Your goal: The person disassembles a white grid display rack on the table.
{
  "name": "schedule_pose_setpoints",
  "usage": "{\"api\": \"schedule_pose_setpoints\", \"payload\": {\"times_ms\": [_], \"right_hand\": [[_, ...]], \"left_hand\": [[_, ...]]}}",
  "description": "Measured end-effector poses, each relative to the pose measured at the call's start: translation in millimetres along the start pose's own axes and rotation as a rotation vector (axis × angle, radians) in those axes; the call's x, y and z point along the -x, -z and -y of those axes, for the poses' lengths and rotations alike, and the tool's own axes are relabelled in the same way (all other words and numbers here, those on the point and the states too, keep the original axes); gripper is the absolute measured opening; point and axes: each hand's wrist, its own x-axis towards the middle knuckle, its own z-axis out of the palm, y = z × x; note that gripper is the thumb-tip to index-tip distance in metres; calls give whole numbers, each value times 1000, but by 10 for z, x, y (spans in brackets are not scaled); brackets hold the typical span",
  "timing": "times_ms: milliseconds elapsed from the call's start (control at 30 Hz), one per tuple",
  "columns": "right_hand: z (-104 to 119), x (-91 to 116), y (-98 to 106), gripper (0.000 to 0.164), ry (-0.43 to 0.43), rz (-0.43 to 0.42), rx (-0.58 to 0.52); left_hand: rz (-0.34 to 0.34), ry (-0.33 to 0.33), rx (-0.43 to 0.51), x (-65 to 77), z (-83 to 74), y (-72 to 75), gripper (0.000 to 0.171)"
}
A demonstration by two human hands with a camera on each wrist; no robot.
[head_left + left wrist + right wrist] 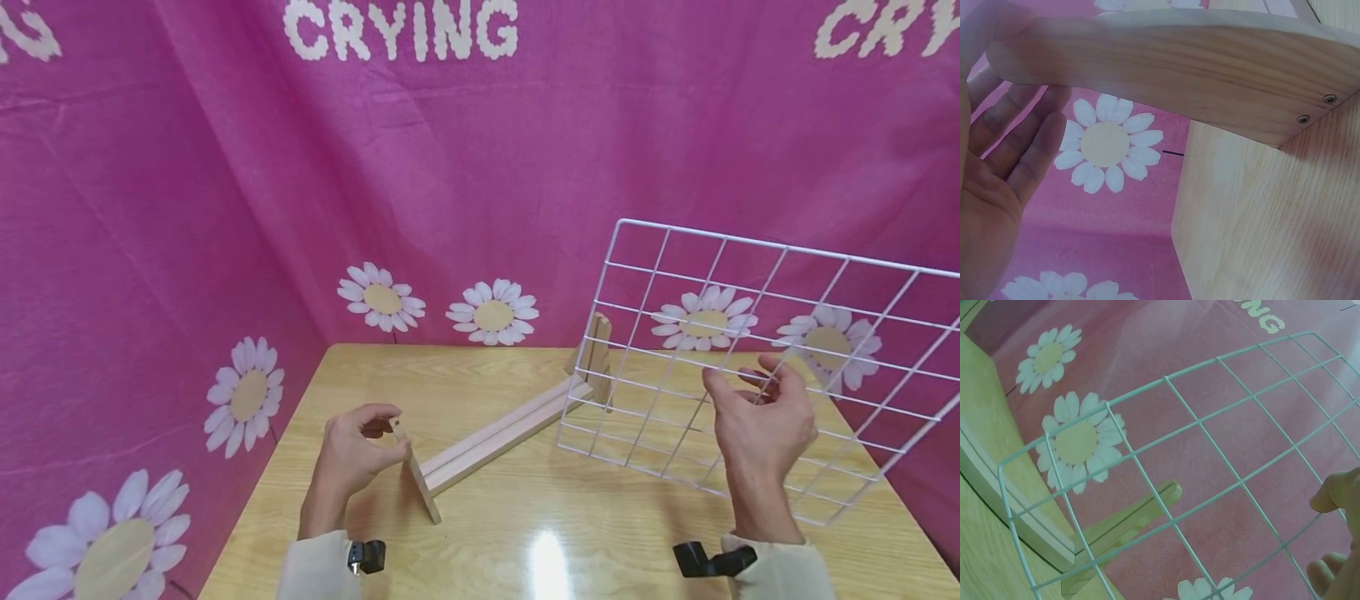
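A wooden stand lies across the table, made of two end pieces joined by crossbars [504, 435]. Its near end piece [422, 482] has its top between the thumb and fingers of my left hand [347, 457]. In the left wrist view two screw heads [1330, 99] show low on that end piece [1166, 62]. My right hand [767, 429] pinches a white wire grid panel [785, 248] by its inner wires and holds it tilted upright. Part of the stand's far end piece [598, 358] shows behind the grid's left edge, also in the right wrist view.
The wooden table [480, 533] meets a pink cloth [480, 167] with daisies and white lettering at the back and sides. The grid spans much of the table's right side. A black strap device [367, 557] sits on each sleeve.
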Motion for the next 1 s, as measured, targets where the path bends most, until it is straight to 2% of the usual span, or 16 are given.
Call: {"api": "schedule_pose_setpoints", "payload": {"times_ms": [333,533,767,1000], "right_hand": [[-47,-6,-23,62,-10,67,108],[-86,-13,-47,65,-20,123,177],[-123,-21,-64,72,-78,230,225],[-182,-48,-84,71,-68,252,256]], "left_hand": [[-28,-12,-20,89,-30,-20,37],[-41,-70,-31,130,-35,-47,37],[-42,-124,-49,156,-39,-54,35],[-39,-118,-62,182,-57,-52,33]]}}
